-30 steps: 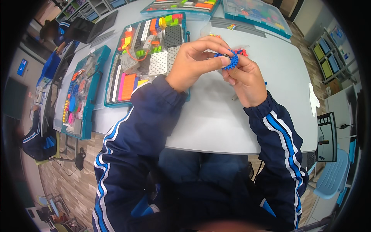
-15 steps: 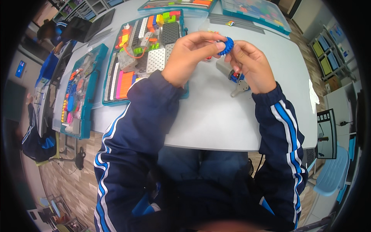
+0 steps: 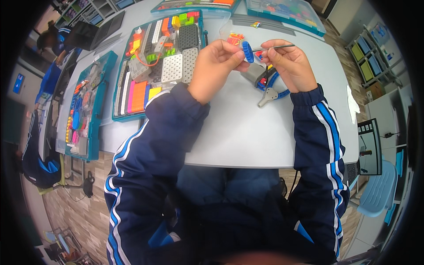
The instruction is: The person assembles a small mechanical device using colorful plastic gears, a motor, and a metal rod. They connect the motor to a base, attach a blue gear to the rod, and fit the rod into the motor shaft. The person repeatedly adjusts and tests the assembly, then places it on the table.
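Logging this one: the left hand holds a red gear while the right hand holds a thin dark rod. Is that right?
Not quite: the head view shows the gear is blue, not red. The left hand holds it while the right hand holds a thin dark rod.

Near tabletop (image 3: 243, 137): open passage between the sleeves (image 3: 154, 132).
Left of left hand (image 3: 216, 64): blocked by parts case (image 3: 128, 118).
Beside right hand (image 3: 291, 66): grey-and-blue assembly (image 3: 270, 94) in the way.

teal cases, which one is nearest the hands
The large one with the orange cable, beside the left hand; the other three lie farther away.
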Action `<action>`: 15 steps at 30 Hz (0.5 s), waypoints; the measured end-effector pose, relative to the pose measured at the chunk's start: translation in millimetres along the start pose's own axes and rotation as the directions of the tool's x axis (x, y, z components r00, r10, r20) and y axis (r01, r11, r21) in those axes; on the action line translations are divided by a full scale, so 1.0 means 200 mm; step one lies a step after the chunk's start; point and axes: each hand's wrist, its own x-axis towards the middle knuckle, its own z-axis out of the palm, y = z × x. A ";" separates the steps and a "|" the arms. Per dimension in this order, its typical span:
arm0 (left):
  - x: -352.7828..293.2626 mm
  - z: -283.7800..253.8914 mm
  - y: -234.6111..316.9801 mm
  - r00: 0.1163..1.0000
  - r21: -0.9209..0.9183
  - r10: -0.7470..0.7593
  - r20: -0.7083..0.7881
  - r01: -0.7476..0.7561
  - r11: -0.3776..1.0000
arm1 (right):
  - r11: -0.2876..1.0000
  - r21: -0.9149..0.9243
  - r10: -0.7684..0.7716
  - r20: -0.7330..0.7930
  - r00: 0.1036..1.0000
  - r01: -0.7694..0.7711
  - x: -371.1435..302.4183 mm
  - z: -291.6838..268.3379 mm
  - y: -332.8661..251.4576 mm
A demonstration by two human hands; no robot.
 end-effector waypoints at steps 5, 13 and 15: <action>0.00 0.00 -0.03 1.000 0.266 0.023 -0.006 -0.020 0.964 | 0.994 -0.102 -0.046 -0.008 0.999 0.045 0.00 0.00 -0.01; -0.03 0.03 -0.02 0.987 0.257 -0.069 0.145 0.030 0.966 | 0.954 -0.282 -0.104 -0.003 0.995 0.099 0.01 0.07 0.01; -0.04 0.04 -0.02 0.980 0.424 -0.024 0.198 -0.064 0.903 | 0.974 -0.208 -0.099 -0.029 0.995 0.091 0.00 0.08 0.02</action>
